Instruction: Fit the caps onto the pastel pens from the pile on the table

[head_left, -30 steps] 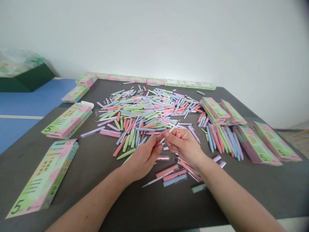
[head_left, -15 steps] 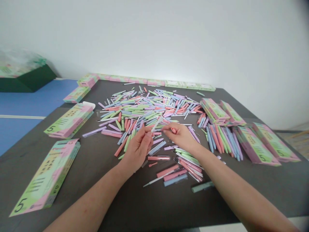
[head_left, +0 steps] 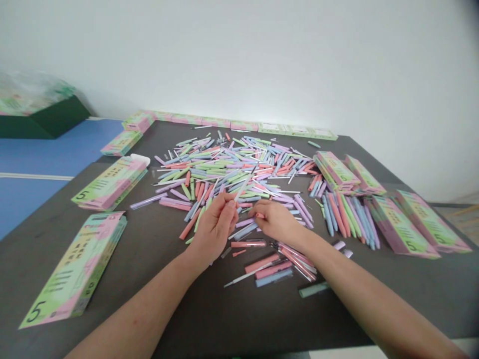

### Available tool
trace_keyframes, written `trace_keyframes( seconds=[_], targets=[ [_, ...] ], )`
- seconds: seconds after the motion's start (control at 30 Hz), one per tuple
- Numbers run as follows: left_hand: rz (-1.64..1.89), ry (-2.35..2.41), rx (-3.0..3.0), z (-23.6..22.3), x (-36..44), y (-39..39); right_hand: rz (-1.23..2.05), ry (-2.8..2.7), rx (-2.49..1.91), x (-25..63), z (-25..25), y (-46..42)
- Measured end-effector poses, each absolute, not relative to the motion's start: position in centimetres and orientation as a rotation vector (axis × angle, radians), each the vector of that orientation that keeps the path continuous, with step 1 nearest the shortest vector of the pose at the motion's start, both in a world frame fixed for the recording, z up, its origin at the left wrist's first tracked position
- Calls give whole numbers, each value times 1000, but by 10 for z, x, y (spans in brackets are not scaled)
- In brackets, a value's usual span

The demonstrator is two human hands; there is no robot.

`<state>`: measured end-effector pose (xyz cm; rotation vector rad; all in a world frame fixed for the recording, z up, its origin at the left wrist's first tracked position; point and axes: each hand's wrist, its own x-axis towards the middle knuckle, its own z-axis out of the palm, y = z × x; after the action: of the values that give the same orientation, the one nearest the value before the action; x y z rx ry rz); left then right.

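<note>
My left hand (head_left: 216, 225) pinches a thin white pen refill (head_left: 243, 188) that points up and to the right, above the dark table (head_left: 157, 279). My right hand (head_left: 276, 220) lies just to its right with fingers curled round a small coral pen part (head_left: 259, 215), low over the table. Both hands sit at the near edge of a wide heap of pastel pen barrels and caps (head_left: 232, 169) in green, pink, purple, blue and coral. Under my right wrist lies a small bundle of pens (head_left: 295, 257).
Flat pastel pen boxes marked "5" lie at the left (head_left: 78, 269) (head_left: 112, 182), and more at the right (head_left: 407, 224) (head_left: 337, 169). A row of boxes (head_left: 239, 124) lines the far edge. Sorted pens (head_left: 348, 214) lie right of centre. A green bin (head_left: 45, 119) sits far left.
My hands drew apart: the left keeps the white refill, the right moved away and down toward the table with the coral part. The camera view shifted slightly.
</note>
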<state>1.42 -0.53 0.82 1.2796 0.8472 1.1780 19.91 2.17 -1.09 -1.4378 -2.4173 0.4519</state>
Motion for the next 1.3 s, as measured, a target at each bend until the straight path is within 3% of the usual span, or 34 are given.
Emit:
trace_keyframes(
  seconds=[0.8, 0.9, 1.1, 1.3],
  targets=[
    [1184, 818, 1307, 5, 13, -3, 431, -2635, -1331, 169, 0, 43],
    [1139, 846, 1367, 6, 12, -4, 493, -2409, -1391, 177, 8, 38],
    [981, 948, 1565, 2, 9, -7, 1120, -1451, -1206, 198, 25, 17],
    [896, 970, 1733, -1, 7, -7, 1192, -1219, -1019, 207, 24, 0]
  ],
)
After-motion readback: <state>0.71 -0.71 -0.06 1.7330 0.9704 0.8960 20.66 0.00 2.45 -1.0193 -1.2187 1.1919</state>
